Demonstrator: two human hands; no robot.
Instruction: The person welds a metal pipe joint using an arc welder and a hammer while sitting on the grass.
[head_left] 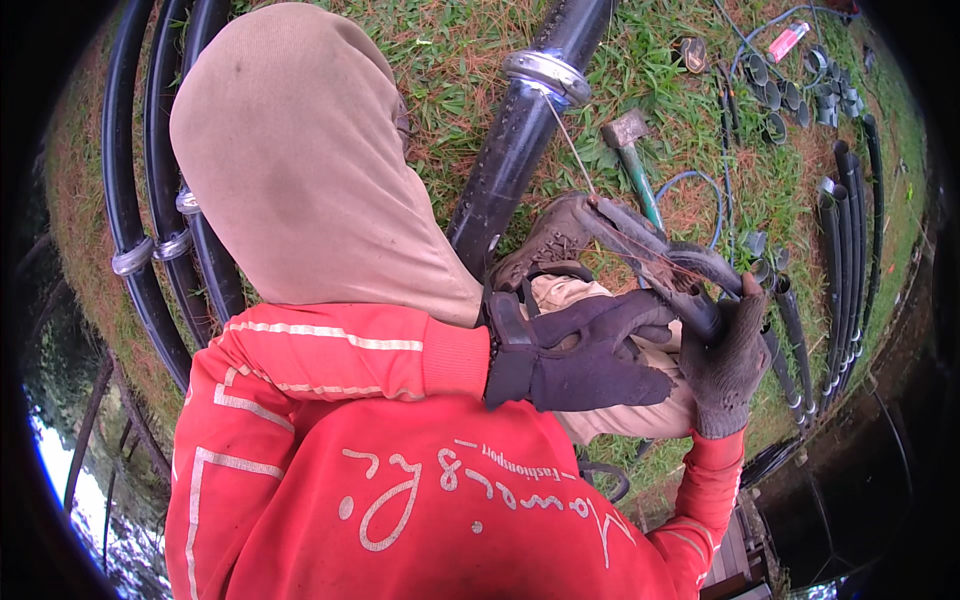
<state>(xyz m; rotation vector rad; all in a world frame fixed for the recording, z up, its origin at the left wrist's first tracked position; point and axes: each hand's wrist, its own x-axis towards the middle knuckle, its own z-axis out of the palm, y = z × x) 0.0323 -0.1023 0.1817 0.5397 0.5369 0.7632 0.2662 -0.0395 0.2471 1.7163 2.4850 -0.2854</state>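
My right hand (728, 368), in a worn grey glove, closes around a dark, tube-bodied tool (640, 245) with a curved loop at its side. A long thin metal rod (568, 142) runs from the tool's far end toward a metal clamp (546, 78) on a black pipe (515, 150). My left hand (600, 360), in a black glove, lies across my lap with its fingers stretched toward the tool. Whether its fingertips touch the tool is hard to make out. My boot (545, 240) is partly behind the tool.
A hammer with a green handle (640, 180) lies on the grass beside my boot. Several black pipes with clamps (133, 256) stand to the left. Short pipe pieces (775, 95), a pink-labelled bottle (788, 42), a blue hose (690, 178) and long black pipes (845, 260) are on the right.
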